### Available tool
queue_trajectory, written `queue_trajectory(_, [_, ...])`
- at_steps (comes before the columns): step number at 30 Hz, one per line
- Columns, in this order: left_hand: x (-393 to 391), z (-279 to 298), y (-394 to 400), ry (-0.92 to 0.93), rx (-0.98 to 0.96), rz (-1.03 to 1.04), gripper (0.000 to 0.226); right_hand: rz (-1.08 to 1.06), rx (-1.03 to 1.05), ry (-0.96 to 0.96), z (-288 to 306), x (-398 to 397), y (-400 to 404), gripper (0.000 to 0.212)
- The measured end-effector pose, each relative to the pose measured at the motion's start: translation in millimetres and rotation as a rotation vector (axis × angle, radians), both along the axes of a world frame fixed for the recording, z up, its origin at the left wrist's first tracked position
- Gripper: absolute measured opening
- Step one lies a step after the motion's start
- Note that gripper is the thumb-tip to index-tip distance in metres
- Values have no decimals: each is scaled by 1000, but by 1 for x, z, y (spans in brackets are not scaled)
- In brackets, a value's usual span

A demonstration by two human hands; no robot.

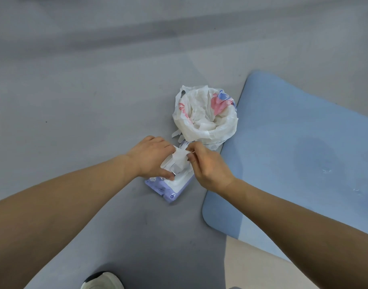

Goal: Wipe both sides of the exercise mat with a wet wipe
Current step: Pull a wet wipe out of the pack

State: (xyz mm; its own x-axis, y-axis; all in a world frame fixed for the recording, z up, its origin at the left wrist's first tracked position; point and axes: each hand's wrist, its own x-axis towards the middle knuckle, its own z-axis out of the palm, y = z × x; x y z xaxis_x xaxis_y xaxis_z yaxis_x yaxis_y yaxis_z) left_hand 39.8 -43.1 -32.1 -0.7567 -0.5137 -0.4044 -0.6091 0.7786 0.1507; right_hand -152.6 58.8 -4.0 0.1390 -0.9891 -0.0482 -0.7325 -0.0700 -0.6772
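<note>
Down at the bottom edge, closest to us, sits the toe of a white shoe with a dark collar, planted on the grey floor that fills most of the view. Biggest item on that floor is the light blue exercise mat, lying flat on the right side, its rounded corner just beside the action and a darker damp-looking patch on its surface. Next in size, a white plastic bag with pink and blue print, standing open and crumpled, touching the mat's left edge. Just in front of the bag lies the purple-and-white wipe pack, flat on the floor. Left hand is pressing down on the pack, fingers curved over its top and thumb near the opened flap. Right hand comes in from the mat side, thumb and fingertips pinched together on a white wet wipe that rises out of the pack's opening between the two hands. Both forearms are bare and stretch in from the bottom corners. That wipe is off the mat, which nothing is touching.
</note>
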Motion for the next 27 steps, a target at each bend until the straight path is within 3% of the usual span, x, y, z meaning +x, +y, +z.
queue_trajectory(5, [-6,5,-3,-82,12,1,79,-182,-58,-215,30,1,-8,3])
queue_trajectory(9, [-13,11,-4,-167,-3,8,70,-410,-76,-449,67,-13,-30,6])
queue_trajectory(14, [-39,45,-19,-196,116,99,73,-466,154,-713,114,-70,-60,13])
queue_trajectory(17, [-73,92,-35,121,366,273,59,-507,186,-755,137,-110,-63,23])
queue_trajectory(21, [-144,159,-30,596,694,422,79,-557,102,-762,165,-153,-55,16])
queue_trajectory(24, [-205,197,-16,757,816,458,57,-611,49,-743,184,-183,-40,18])
queue_trajectory(27, [-260,219,5,787,862,499,42,-708,-23,-735,199,-215,-23,25])
